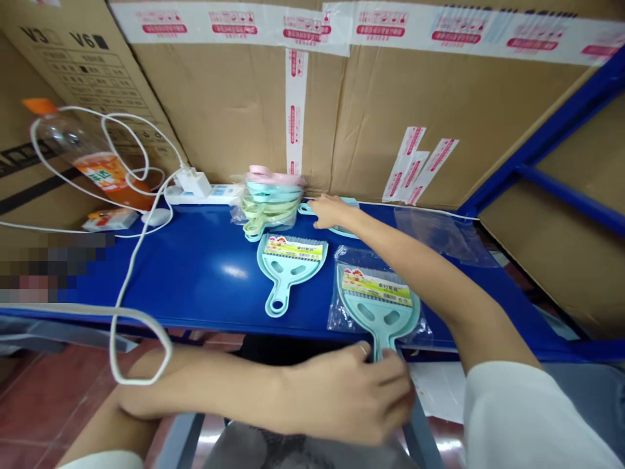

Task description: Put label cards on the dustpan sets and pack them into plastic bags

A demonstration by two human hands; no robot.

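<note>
Near the front edge of the blue table, my left hand [359,391] is closed on the handle of a light-blue dustpan set [378,309] with a brush and a yellow-green label, partly in a clear bag [336,312]. My right hand [332,212] reaches to the back and touches another light-blue set [344,231], mostly hidden behind the hand and forearm; whether its fingers grip it is unclear. A third light-blue dustpan set [291,260] lies between them, handle toward me. Left of my right hand is a stack of pink, blue and green sets [271,198].
Large cardboard boxes [219,98] stand behind the blue table [195,273]. At the left are an orange drink bottle [105,172], a power strip [224,194] and a looping white cable [122,280]. A clear bag [444,234] lies at the back right.
</note>
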